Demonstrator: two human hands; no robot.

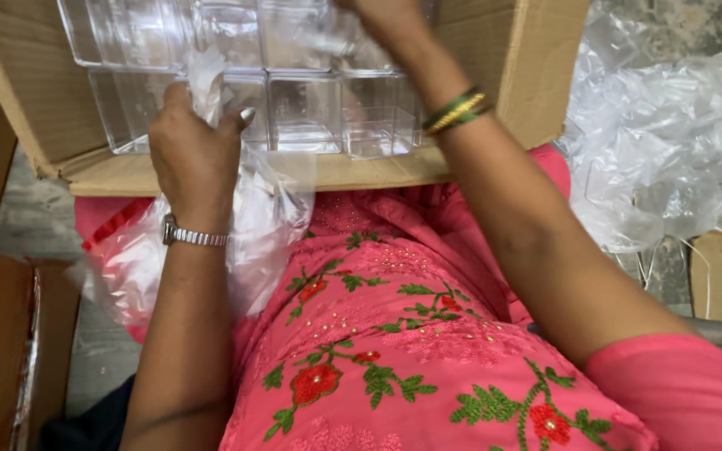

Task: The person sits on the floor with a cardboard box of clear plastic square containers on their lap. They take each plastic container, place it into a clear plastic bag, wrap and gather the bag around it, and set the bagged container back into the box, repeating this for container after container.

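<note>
crinkly plastic bag (211, 83) in left hand (190, 150)

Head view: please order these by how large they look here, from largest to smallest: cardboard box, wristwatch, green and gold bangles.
1. Cardboard box, by far the largest.
2 and 3. Wristwatch and green and gold bangles look alike in size, so I do not rank them.
</note>
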